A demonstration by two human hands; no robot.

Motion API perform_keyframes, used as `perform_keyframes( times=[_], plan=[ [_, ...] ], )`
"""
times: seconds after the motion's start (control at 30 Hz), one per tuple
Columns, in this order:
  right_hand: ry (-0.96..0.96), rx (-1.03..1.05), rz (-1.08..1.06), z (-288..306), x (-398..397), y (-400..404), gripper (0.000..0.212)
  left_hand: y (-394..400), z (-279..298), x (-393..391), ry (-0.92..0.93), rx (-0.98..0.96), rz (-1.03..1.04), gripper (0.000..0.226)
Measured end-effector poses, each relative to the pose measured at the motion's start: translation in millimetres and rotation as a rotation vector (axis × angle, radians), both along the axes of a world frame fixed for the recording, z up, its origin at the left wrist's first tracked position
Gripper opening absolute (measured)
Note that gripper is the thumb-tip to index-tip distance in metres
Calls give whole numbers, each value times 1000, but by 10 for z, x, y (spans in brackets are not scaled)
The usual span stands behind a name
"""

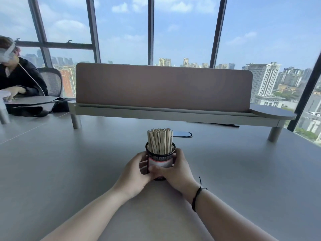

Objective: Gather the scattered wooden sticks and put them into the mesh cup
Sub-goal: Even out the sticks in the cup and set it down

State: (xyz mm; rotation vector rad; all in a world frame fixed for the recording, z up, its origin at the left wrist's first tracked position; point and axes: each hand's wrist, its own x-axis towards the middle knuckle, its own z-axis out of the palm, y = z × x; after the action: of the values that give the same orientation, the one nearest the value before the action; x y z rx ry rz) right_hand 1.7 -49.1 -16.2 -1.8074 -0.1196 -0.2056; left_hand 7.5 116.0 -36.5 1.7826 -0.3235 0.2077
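Observation:
A black mesh cup (pixel 160 156) with a pale label stands upright on the grey table (pixel 69 171), a little in front of me. A tight bundle of several wooden sticks (pixel 160 140) stands in it, reaching well above the rim. My left hand (pixel 137 173) grips the cup from its left side, fingers curled round the wall. My right hand (pixel 175 168) grips it from the right, thumb across the front near the base. No loose sticks show on the table.
A raised shelf with a brown divider panel (pixel 163 86) crosses the table behind the cup. A dark flat phone (pixel 182 134) lies just beyond the cup. At the far left sits another person (pixel 17 77) beside a black bag (pixel 59 105).

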Motion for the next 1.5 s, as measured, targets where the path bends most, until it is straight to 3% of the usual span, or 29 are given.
perform_keyframes(
  times=[0.27,0.63,1.27,1.33,1.43,1.5],
  plan=[
    [-32,-146,-87,-28,742,346,67,120,61,663,-21,96,134,56],
    [-47,-142,-111,-79,1584,444,61,169,42,1430,-62,87,146,54],
    [-71,-187,-146,-73,1940,468,65,157,59,1702,-33,197,226,52],
    [-72,-230,-168,-67,1910,476,75,162,68,1694,-19,196,225,60],
    [-29,-276,-155,-74,1863,461,101,159,113,1700,29,244,238,95],
    [-3,-316,-149,-44,1755,419,110,138,130,1661,51,283,238,105]
  ],
)
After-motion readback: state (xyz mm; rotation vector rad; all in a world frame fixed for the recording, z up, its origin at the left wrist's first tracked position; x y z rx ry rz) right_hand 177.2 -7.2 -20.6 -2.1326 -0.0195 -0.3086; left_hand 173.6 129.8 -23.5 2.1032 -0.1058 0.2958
